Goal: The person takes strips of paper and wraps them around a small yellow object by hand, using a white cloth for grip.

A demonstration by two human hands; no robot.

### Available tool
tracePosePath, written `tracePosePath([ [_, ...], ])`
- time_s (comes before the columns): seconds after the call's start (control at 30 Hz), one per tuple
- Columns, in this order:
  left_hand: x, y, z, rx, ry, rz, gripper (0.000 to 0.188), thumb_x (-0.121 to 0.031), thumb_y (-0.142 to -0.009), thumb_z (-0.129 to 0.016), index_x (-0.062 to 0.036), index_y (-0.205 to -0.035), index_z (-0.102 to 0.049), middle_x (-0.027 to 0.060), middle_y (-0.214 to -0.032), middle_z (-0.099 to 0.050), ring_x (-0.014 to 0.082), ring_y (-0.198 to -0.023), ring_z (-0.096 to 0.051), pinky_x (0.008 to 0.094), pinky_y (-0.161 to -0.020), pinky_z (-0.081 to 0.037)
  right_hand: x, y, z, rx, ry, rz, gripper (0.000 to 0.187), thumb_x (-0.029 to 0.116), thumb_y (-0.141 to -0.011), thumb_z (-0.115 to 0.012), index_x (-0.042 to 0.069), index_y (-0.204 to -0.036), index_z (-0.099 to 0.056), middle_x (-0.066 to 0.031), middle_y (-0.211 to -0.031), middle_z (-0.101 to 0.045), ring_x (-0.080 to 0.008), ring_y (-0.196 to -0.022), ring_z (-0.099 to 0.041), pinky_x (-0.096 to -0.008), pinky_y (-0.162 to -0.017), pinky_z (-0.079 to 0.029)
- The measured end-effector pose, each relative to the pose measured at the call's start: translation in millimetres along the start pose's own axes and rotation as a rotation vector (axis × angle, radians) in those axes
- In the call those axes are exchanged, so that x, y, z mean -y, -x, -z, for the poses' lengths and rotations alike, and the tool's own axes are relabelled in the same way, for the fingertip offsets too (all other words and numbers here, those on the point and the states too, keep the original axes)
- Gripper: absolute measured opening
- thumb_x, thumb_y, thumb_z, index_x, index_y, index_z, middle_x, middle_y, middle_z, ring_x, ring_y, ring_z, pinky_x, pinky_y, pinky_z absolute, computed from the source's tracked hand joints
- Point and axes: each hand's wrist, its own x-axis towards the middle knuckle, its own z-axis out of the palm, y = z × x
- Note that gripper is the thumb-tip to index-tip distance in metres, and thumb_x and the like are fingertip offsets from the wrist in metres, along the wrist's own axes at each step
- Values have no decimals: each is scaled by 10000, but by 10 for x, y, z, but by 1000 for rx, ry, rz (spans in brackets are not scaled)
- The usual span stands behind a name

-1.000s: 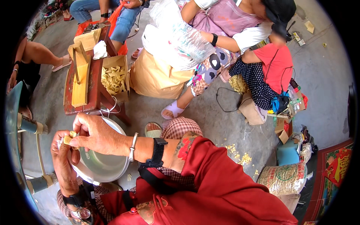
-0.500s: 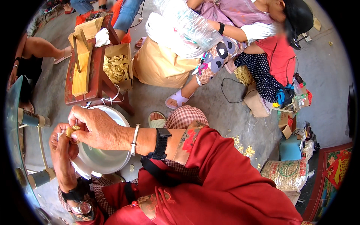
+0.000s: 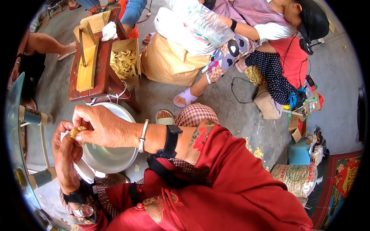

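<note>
A small yellowish-brown piece (image 3: 78,132), curled and dry-looking, is pinched between the fingertips of both hands at the left; its exact kind I cannot make out. My right hand (image 3: 106,125) reaches across from the right, thumb and forefinger closed on the piece from above. My left hand (image 3: 64,152) grips it from the left side, fingers bent. White cloth (image 3: 82,169) is tucked in the left palm and hangs below it. Under both hands stands a pale round basin (image 3: 119,163), partly hidden by them.
A red wooden bench (image 3: 101,82) holds a yellow wooden block with an upright blade (image 3: 82,48). Beside it, a cardboard box (image 3: 133,79) contains several yellowish strips. A co-worker sits ahead, by a tan sack (image 3: 169,67). A glass-topped table (image 3: 17,115) edges the left.
The held piece has turned and shows more of itself between the fingertips. Both hands stay close together. The whole view has shifted slightly.
</note>
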Motion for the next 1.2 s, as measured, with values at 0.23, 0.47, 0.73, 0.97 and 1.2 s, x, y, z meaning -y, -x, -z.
tracePosePath([
  [0.23,36,17,-21,48,86,-36,105,-99,-894,-499,-43,-982,-507,4,-705,-548,-9,-446,-360,139,-386,-223,-13,1,36,-2,-28,15,196,39,-794,-653,8,-859,-471,-49,-657,-538,-106,-598,-515,-280,-542,-431],
  [0.47,-33,58,-195,35,19,-36,196,-18,-840,-512,-41,-1035,-499,-26,-714,-515,-8,-478,-363,142,-409,-229,-28,-16,56,-115,-54,-19,180,65,-811,-660,13,-792,-488,0,-637,-489,-45,-590,-454,-241,-503,-389],
  [0.73,-21,30,-106,-57,-132,17,129,-55,-841,-544,-93,-963,-560,-47,-677,-509,11,-529,-412,173,-451,-297,-137,-23,-95,-61,-150,-102,114,78,-892,-609,29,-912,-508,9,-764,-550,-37,-703,-530,-203,-573,-448],
  [0.97,165,-46,-19,-80,-299,-208,127,-50,-834,-571,-19,-956,-586,-49,-645,-508,9,-512,-409,185,-443,-298,-41,-22,-178,-121,-159,-239,126,83,-896,-607,40,-897,-489,6,-709,-563,-24,-620,-527,-188,-519,-438],
  [1.2,177,-39,-52,-141,-369,-178,138,-85,-833,-558,23,-918,-544,124,-707,-575,168,-628,-529,319,-564,-427,-75,-37,-142,-134,-145,-198,107,59,-896,-580,24,-893,-479,-33,-751,-602,-60,-640,-585,-215,-525,-497],
])
